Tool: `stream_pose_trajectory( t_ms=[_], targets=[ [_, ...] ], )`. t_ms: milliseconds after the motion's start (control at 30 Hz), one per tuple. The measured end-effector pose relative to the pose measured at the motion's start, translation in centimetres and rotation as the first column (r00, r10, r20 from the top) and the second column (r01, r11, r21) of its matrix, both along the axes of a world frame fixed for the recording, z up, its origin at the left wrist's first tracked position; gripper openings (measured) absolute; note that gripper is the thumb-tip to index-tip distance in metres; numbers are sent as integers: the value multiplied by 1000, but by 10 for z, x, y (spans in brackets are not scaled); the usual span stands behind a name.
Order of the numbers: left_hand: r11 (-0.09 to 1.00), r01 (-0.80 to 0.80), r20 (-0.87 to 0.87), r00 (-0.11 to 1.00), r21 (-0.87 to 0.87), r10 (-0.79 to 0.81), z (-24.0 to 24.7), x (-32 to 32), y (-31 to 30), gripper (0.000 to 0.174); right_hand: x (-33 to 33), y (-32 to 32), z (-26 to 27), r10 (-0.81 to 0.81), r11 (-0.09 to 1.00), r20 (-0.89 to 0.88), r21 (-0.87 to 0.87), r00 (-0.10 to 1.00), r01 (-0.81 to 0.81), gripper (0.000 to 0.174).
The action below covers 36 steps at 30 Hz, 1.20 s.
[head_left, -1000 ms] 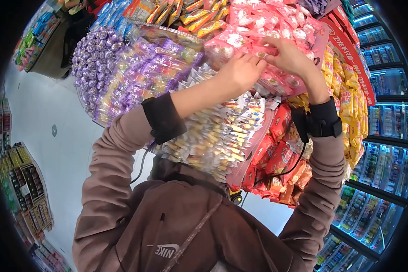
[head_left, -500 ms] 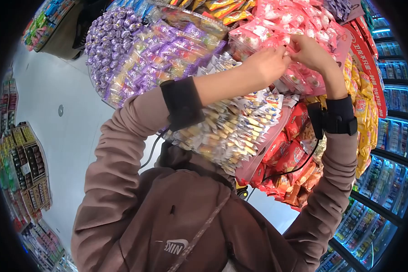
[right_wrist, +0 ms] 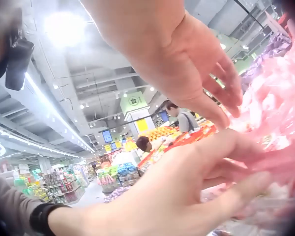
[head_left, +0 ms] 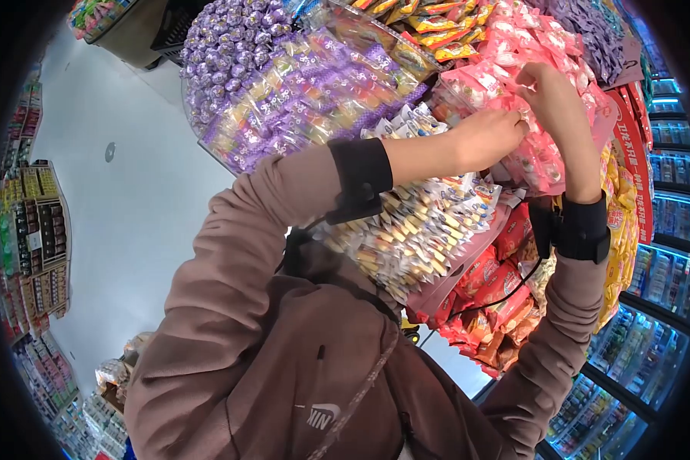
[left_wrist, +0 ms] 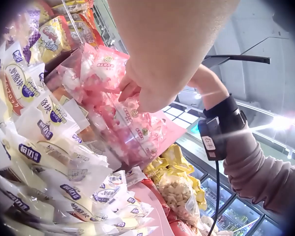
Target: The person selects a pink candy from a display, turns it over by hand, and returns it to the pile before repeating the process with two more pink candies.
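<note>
Heap of pink see-through plastic packets of white sweets

The small, glossy packets lie jumbled and overlapping at every angle, piled high at the upper right of the head view. Each has crinkled pink film with pale round sweets showing through and a small round label. In the right wrist view they are only a pink blur.

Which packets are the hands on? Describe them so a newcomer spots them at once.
On the tiered snack display, find the section above the white packets, right of the purple-and-yellow packs. The left hand pinches and the right hand touches the pink packets there: the only pink bags, white pieces inside.
</note>
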<state>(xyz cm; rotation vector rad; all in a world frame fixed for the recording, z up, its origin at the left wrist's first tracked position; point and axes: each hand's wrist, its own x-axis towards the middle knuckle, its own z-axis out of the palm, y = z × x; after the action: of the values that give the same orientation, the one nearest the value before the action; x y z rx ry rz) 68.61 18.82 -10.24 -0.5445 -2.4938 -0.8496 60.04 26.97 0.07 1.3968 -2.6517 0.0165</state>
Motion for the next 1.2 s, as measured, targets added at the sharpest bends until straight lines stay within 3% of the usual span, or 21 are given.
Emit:
stream_pose_trajectory(
  t_ms=[67, 167, 267, 300, 400, 500, 533, 600, 667, 800, 867, 900, 1000, 1100, 1200],
  targets=[
    [999, -6, 171, 985, -36, 12, 10, 7, -2, 28, 9, -27, 3, -59, 998, 124, 35, 991, 55, 20],
    [998, -41, -23, 999, -52, 40, -12, 16, -1, 26, 12, -39, -16, -128, 985, 225, 147, 966, 96, 23],
    [998, 28, -351, 936, 55, -7, -13, 52, -27, 28, 9, -35, -30, -113, 986, 215, 148, 970, 81, 27],
    [999, 25, -309, 951, 47, -9, -17, 59, -36, 28, 10, -32, -33, -55, 996, 195, 79, 979, 40, 31],
    [998, -4, -156, 988, 66, 14, -25, 78, -61, 29, 9, -26, -25, -91, 989, 159, 131, 983, 71, 27],
    [978, -112, 16, 994, 178, 111, -28, 90, -87, 26, -16, -2, -16, -250, 960, 418, -6, 873, 278, 25],
    [959, -168, 49, 986, 229, 161, -35, 88, -92, 25, -17, 3, -14, -232, 942, 520, -90, 822, 323, 23],
    [908, -217, 153, 973, 357, 173, -33, 84, -94, 23, -10, 14, -4, -156, 872, 694, -239, 703, 428, 21],
    [835, -228, 285, 954, 500, 89, -24, 81, -96, 23, 0, 16, 5, -111, 875, 742, -242, 661, 420, 17],
    [473, -121, 283, 915, 873, -288, 0, 75, -80, 30, 24, 10, 11, -95, 894, 790, -200, 606, 401, 13],
    [368, -136, 285, 876, 920, -389, 9, 77, -72, 33, 41, 5, 12, -67, 911, 796, -197, 601, 362, 13],
    [313, -146, 280, 854, 938, -438, 12, 79, -69, 34, 51, 2, 15, -21, 912, 838, -207, 545, 355, 13],
    [252, -159, 267, 830, 955, -489, 14, 85, -65, 34, 62, 1, 15, -64, 914, 837, -170, 543, 369, 19],
    [210, -240, 315, 806, 948, -501, 16, 97, -63, 32, 68, 2, 18, -97, 940, 871, -78, 482, 332, 14],
    [165, -244, 294, 831, 956, -473, 18, 103, -62, 31, 71, 3, 15, -32, 911, 920, -135, 391, 390, 16]
  ],
)
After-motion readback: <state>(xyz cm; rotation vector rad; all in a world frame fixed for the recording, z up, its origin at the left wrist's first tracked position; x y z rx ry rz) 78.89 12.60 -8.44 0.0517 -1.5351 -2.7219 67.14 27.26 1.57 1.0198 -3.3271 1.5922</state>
